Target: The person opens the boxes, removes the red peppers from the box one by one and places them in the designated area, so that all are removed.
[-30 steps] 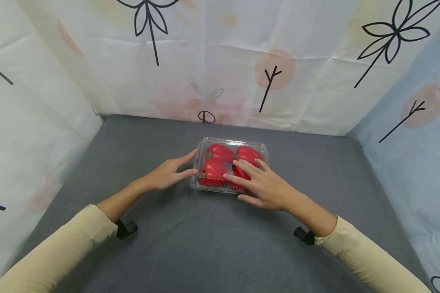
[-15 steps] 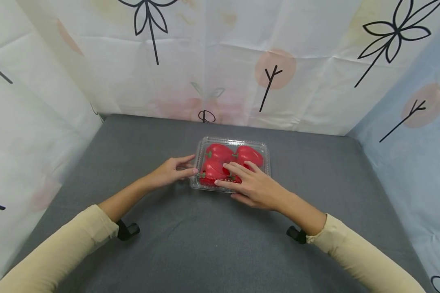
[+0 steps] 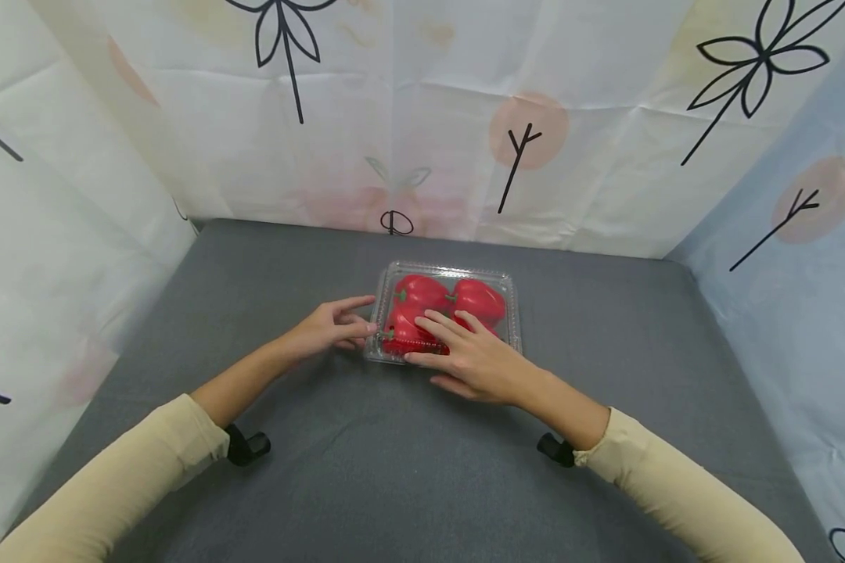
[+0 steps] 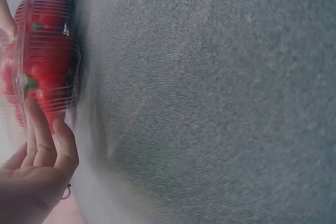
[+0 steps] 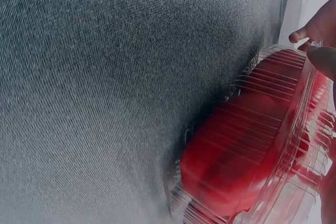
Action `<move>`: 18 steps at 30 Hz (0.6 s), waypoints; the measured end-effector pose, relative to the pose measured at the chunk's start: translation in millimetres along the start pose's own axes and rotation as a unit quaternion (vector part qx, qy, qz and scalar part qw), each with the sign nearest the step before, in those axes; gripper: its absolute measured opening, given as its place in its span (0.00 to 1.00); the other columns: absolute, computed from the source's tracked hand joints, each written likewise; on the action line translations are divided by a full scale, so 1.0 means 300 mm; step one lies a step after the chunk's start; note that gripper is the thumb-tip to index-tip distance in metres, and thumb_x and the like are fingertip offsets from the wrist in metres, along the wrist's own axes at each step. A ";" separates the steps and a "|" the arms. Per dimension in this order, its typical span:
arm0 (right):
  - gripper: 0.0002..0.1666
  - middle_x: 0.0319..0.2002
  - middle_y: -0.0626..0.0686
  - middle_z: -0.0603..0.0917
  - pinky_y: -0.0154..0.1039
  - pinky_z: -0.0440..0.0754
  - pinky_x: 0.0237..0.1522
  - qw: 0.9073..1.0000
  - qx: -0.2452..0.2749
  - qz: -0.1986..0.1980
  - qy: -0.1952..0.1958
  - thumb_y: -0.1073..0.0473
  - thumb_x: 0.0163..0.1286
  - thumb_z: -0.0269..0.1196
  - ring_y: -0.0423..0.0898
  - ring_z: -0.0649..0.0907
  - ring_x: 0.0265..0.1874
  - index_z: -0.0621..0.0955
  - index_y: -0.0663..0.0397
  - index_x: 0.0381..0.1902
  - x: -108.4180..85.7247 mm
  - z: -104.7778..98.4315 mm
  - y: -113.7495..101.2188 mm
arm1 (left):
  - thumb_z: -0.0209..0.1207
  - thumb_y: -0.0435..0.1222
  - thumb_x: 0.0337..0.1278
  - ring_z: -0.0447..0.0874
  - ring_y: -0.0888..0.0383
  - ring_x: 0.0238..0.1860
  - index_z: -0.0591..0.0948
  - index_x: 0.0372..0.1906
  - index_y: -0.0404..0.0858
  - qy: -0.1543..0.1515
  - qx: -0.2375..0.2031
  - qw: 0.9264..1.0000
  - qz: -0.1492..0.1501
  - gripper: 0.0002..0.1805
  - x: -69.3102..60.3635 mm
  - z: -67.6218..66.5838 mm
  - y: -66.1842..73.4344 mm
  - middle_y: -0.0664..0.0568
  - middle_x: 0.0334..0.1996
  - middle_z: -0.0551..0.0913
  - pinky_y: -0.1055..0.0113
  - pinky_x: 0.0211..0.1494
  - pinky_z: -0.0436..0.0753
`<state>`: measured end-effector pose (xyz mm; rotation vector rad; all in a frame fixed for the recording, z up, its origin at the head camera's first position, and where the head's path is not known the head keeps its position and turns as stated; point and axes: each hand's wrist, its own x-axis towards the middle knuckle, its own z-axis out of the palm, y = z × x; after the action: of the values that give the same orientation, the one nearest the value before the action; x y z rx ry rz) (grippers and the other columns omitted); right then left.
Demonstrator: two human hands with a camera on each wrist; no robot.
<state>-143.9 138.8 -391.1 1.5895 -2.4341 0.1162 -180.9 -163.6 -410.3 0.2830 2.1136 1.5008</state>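
Observation:
A clear plastic clamshell container [image 3: 451,270] lies flat on the grey table, its lid down over several red bell peppers [image 3: 421,291] with green stems. At its left end is my left hand [image 3: 320,330], thumb and fingertips at the side wall, slightly bent; the left wrist view shows these fingers [image 4: 44,142] close against the ribbed wall. My right hand [image 3: 484,363] spreads over the front of the lid with fingers extended, hiding part of the front right pepper. In the right wrist view, the right thumb [image 5: 324,60] lies by the container's rim [image 5: 294,135].
Grey cloth [image 3: 422,469] covers the table around the container. Printed white curtains [image 3: 436,117] rise behind the table and along both sides. A black strap mount [image 3: 248,446] sits at the left wrist, and another black mount [image 3: 556,450] at the right.
My right hand has slid leftward across the lid's front, uncovering the back right pepper. The left hand's fingers have bent in a little at the left end. The container has hardly moved.

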 end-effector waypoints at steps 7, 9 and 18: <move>0.32 0.69 0.60 0.70 0.62 0.65 0.65 1.000 0.019 0.018 -0.002 0.47 0.61 0.71 0.58 0.63 0.72 0.80 0.40 0.63 0.019 0.002 -0.010 | 0.56 0.33 0.66 0.82 0.49 0.47 0.54 0.79 0.44 -0.044 -0.063 0.997 -0.009 0.39 -0.014 -0.019 -0.008 0.42 0.50 0.82 0.60 0.54 0.80; 0.30 0.68 0.60 0.70 0.62 0.66 0.65 1.000 0.023 0.019 0.003 0.48 0.61 0.71 0.58 0.63 0.72 0.81 0.42 0.61 0.028 0.003 -0.014 | 0.57 0.30 0.64 0.82 0.48 0.47 0.51 0.79 0.45 -0.064 -0.065 0.996 -0.002 0.43 -0.016 -0.023 -0.013 0.42 0.49 0.81 0.61 0.53 0.80; 0.29 0.67 0.59 0.71 0.59 0.69 0.63 0.999 0.020 0.016 0.018 0.49 0.60 0.72 0.55 0.68 0.68 0.81 0.43 0.60 0.067 0.023 -0.026 | 0.63 0.29 0.61 0.83 0.47 0.46 0.47 0.80 0.46 -0.093 -0.079 0.993 0.005 0.49 -0.021 -0.019 -0.020 0.45 0.46 0.82 0.63 0.53 0.79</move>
<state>-145.5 116.3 -393.6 1.5510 -2.4446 0.1994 -178.0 -173.4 -412.7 0.3604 1.8414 1.5723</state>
